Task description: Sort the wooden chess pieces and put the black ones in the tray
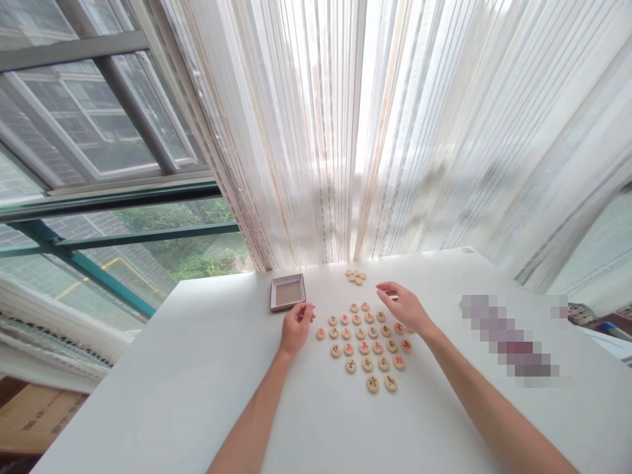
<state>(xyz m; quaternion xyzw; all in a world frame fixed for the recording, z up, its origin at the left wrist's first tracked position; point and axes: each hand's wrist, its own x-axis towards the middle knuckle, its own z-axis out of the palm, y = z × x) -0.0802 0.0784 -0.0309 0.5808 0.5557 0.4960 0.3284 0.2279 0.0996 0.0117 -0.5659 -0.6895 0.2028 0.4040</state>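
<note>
Round wooden xiangqi pieces [364,347] with red or black characters lie face up in loose rows on the white table [162,382]. My left hand [296,327] is at the left edge of these rows, its fingers curled together; whether anything is between them is hidden. Just behind it stands a shallow open box [271,296] with a brown rim. My right hand [403,307] hovers over the back right of the rows, fingers stretched out to the left and apart, holding nothing I can see. Farther back, several blank-looking pieces [356,276] are clustered together.
A pixelated patch [508,339] hides something on the table's right side. Sheer striped curtains [336,131] hang along the back edge. At left is a window [123,112] with a dark frame; a cardboard box [37,415] sits low beside the table.
</note>
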